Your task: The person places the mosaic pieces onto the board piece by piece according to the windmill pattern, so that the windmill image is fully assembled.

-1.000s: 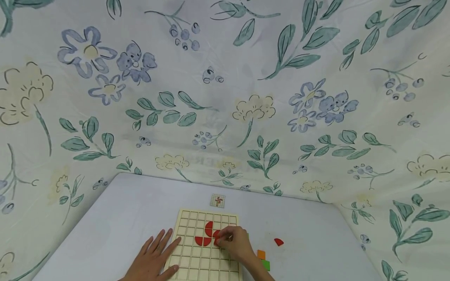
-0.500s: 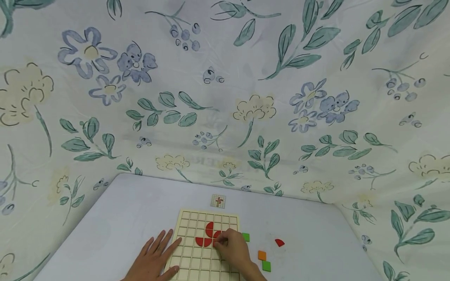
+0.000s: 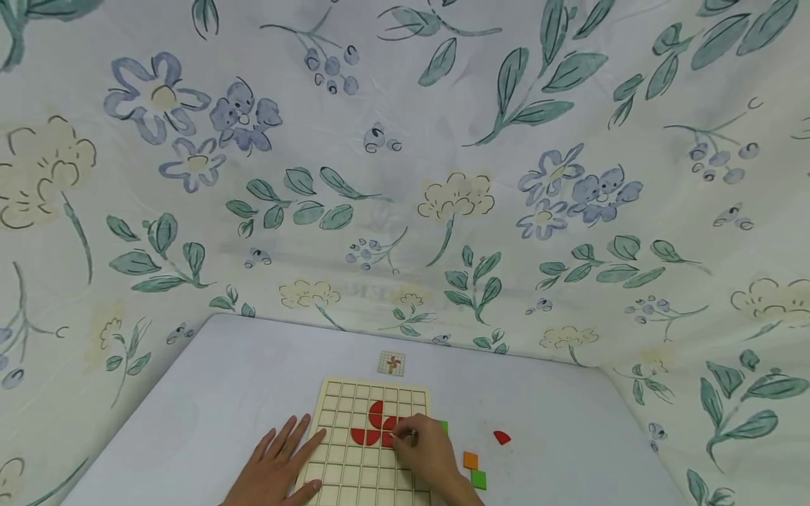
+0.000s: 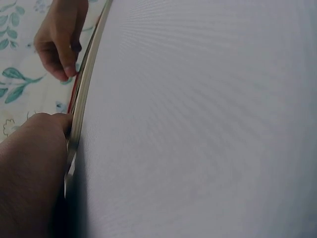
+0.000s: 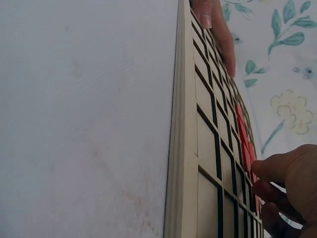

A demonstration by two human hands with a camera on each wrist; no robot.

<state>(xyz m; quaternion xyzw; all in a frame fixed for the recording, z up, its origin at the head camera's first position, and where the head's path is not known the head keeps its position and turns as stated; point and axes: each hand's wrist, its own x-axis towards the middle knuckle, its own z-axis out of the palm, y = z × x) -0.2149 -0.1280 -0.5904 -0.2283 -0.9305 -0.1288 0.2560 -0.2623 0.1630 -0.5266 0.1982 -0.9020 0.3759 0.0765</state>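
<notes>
A pale wooden grid board (image 3: 351, 478) lies on the white table. Red quarter-round pieces sit in its cells, among them an upper piece (image 3: 376, 413) and a left pair (image 3: 365, 437). My right hand (image 3: 425, 450) is over the board's right half, thumb and fingertips drawn together at a red quarter-round piece (image 3: 387, 439) in the grid, partly covered by the fingers. In the right wrist view the thumb touches the red pieces (image 5: 243, 131). My left hand (image 3: 272, 460) rests with fingers spread on the board's left edge, thumb and index over the rim.
A small pattern card (image 3: 391, 363) lies beyond the board. To the right are a loose red quarter-round piece (image 3: 502, 437), an orange square tile (image 3: 470, 460) and a green square tile (image 3: 478, 480). Another green tile (image 3: 444, 426) shows beside the board. Floral cloth (image 3: 380, 211) hangs behind.
My right hand shifts slightly over the red pieces, its fingertips moving a little lower in the grid. More of the green tile beside the board shows. The left hand stays put.
</notes>
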